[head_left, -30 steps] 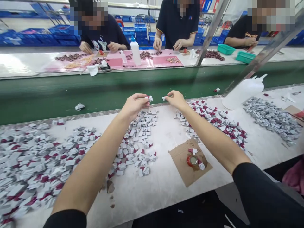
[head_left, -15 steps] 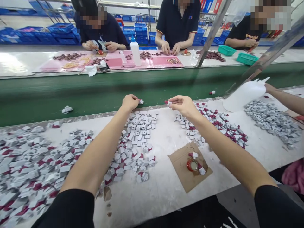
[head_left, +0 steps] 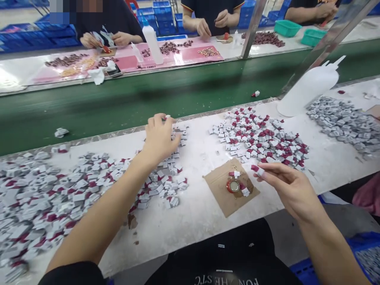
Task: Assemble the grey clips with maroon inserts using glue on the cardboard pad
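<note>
My right hand pinches a small maroon-and-grey plastic piece between thumb and fingertips, just right of a cardboard square. On that cardboard lie a red-rimmed bottle cap and two more maroon-and-white pieces. My left hand is palm down over the far end of a heap of grey pieces, its thumb apart from the fingers. Just past its fingertips, by the table's far edge, shows a small white-and-maroon piece. What lies under the palm is hidden.
A large grey-and-maroon heap covers the left side. Joined pieces lie right of centre, near a white container. A green belt runs behind, with metal posts rising beside it. People work across it.
My right hand has come back toward me from the far edge with its piece, beside the cardboard. My left hand's thumb has parted from its fingers. The view has tilted downward.
</note>
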`<act>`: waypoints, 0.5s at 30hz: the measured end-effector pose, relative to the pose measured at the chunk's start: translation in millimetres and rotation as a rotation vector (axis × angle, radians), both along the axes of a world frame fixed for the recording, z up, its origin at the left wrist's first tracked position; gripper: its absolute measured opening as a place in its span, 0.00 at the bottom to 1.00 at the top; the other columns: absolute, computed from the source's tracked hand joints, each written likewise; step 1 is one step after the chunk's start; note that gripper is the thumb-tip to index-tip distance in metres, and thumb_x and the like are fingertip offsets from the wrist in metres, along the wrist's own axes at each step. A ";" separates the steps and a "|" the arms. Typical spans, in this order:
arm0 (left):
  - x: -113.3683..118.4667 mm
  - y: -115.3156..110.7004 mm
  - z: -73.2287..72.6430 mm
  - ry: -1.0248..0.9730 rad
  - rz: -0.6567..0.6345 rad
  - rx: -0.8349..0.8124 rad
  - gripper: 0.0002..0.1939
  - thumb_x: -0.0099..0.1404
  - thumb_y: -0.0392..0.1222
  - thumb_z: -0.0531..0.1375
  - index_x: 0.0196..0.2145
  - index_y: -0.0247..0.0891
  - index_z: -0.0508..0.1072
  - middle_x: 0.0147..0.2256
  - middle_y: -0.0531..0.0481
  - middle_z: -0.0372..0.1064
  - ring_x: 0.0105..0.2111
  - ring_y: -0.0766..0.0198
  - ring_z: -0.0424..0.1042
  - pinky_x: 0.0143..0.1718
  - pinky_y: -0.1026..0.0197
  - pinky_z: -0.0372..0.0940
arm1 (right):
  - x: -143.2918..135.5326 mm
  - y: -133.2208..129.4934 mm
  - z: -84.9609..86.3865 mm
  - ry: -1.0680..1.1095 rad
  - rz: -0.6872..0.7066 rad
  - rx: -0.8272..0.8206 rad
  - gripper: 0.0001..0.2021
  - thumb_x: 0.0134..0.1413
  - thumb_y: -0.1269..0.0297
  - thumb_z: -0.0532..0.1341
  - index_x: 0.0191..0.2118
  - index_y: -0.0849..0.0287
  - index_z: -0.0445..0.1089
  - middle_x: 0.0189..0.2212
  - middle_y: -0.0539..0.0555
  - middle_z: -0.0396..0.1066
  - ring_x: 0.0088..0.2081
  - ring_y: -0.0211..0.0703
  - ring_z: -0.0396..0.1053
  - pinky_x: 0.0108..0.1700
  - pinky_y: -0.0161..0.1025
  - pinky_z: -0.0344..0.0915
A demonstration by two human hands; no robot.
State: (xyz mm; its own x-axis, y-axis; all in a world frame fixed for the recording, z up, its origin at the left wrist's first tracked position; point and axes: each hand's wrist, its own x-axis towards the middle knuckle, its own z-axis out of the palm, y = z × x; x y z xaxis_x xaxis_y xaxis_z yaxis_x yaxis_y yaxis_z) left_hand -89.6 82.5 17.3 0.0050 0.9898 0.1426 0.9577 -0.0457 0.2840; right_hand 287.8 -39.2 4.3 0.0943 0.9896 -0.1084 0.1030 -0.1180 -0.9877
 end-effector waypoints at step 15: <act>41.9 9.9 -0.4 -0.158 -0.071 -0.039 0.05 0.69 0.41 0.66 0.39 0.44 0.72 0.45 0.38 0.81 0.54 0.34 0.74 0.63 0.37 0.65 | -11.0 -42.5 -11.6 -0.028 0.069 0.076 0.06 0.66 0.56 0.78 0.46 0.48 0.90 0.43 0.54 0.89 0.45 0.52 0.88 0.52 0.46 0.87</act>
